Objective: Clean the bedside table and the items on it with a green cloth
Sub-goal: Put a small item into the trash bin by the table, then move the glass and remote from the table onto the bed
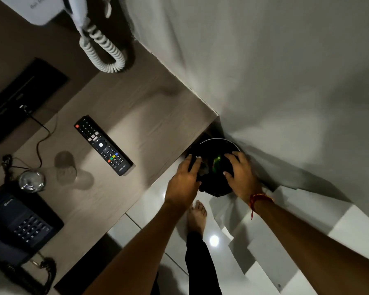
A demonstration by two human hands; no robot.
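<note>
Wooden bedside table — white bedsheet alongside.

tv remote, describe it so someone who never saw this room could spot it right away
Start at the wooden bedside table. Near its middle lies the remote, flat and diagonal. It is the only long black slab with coloured buttons, right of the drinking glass and dark phone.

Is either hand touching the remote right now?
No: the remote lies alone on the bedside table, while the left hand and right hand are both on the black bin beside it.
</note>
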